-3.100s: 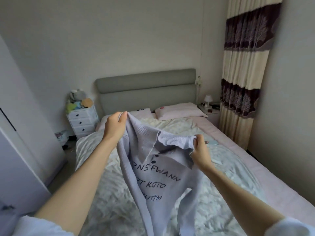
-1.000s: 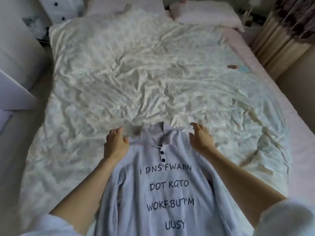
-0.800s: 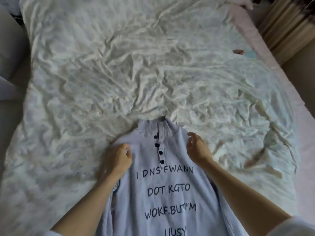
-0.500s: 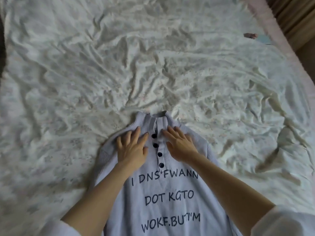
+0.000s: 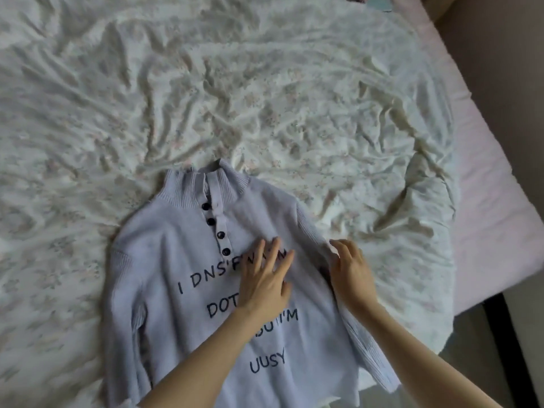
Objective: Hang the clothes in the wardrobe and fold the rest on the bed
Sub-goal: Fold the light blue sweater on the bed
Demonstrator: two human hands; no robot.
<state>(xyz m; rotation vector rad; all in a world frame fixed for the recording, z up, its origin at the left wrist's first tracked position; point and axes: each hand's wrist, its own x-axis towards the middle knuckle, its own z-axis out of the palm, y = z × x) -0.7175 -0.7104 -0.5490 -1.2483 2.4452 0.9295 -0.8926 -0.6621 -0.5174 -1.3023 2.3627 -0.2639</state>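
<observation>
Folding step, sleeve stage: the sweater [image 5: 188, 290] lies face up on the bed [image 5: 294, 113], collar at the far end, hem at the near edge, printed text readable from my side. My left hand [image 5: 265, 284] lies flat on the chest, fingers straight and spread over the lettering just right of the buttons [image 5: 217, 228], pressing the cloth down and grasping nothing. My right hand [image 5: 350, 272] sits at the right shoulder seam, fingers curled at the top of the right sleeve [image 5: 365, 348]; it appears to pinch the knit there, though the fingertips are partly hidden by the fold. That sleeve trails toward the near right, off the body. The left sleeve [image 5: 126, 304] lies along the left side, untouched. Next, I judge, the right sleeve should be drawn leftward across the chest while the flat hand anchors the body, since loose knit tends to drag and bunch.
</observation>
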